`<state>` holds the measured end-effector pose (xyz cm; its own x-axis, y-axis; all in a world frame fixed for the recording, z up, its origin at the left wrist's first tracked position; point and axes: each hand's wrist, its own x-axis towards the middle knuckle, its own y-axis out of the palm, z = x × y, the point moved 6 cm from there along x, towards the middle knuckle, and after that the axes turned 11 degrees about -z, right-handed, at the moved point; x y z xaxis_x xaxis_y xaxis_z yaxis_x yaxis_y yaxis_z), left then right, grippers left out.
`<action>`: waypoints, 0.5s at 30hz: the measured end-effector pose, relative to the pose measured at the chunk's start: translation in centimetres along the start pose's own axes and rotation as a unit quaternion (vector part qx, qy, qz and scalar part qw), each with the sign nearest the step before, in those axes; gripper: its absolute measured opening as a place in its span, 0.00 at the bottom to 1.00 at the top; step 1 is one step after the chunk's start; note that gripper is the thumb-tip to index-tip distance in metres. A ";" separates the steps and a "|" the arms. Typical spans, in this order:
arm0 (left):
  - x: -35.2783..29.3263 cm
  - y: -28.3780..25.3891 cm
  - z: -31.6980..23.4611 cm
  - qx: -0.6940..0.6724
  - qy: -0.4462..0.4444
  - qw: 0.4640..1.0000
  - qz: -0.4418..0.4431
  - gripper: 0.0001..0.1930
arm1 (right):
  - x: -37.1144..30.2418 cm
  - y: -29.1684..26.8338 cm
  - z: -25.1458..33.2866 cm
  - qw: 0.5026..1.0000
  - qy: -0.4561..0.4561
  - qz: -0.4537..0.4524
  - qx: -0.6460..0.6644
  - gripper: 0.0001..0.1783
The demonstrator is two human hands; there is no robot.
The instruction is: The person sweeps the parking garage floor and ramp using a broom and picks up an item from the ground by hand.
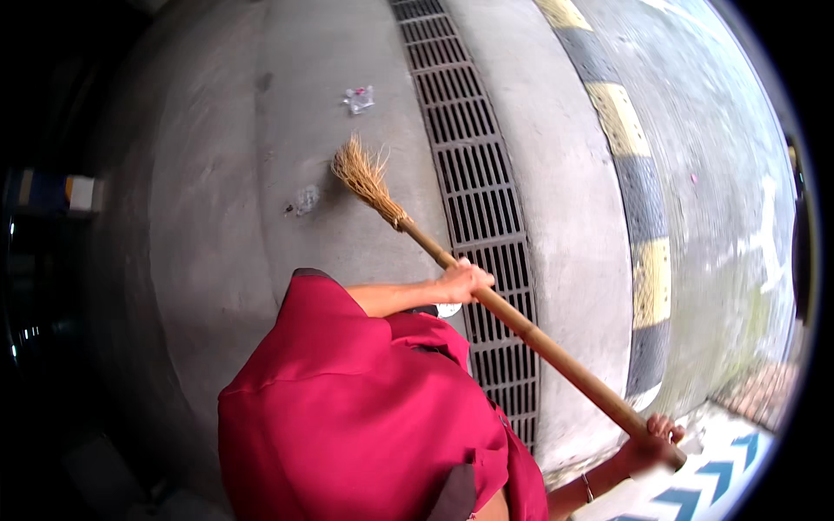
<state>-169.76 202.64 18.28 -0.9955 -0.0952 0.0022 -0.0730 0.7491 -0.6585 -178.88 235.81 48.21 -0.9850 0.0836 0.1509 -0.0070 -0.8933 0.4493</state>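
I hold a broom with a long wooden handle (543,343) and a straw-coloured bristle head (363,176). My left hand (465,282) grips the handle about halfway along. My right hand (656,441) grips its upper end at the lower right. The bristles rest on the concrete floor (217,174), just right of a small crumpled clear wrapper (306,200). A second piece of clear plastic litter (359,98) lies farther ahead. My red garment (365,417) fills the lower middle of the view.
A long metal drain grate (473,165) runs along the floor under the handle. To its right is a concrete strip, then a yellow-and-black striped kerb (641,200) and a road surface. Blue-and-white chevron markings (721,478) show at the lower right. The left side is dark.
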 end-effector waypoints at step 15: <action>19.0 -19.2 23.4 0.142 -0.055 0.945 -0.288 0.09 | 13.9 21.7 -23.7 0.995 0.043 0.080 0.052 0.12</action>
<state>-185.85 171.12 13.35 -0.7822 -0.5131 0.3534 -0.5658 0.3474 -0.7478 -196.78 207.08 39.20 -0.9833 -0.0972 0.1536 0.1636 -0.8411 0.5156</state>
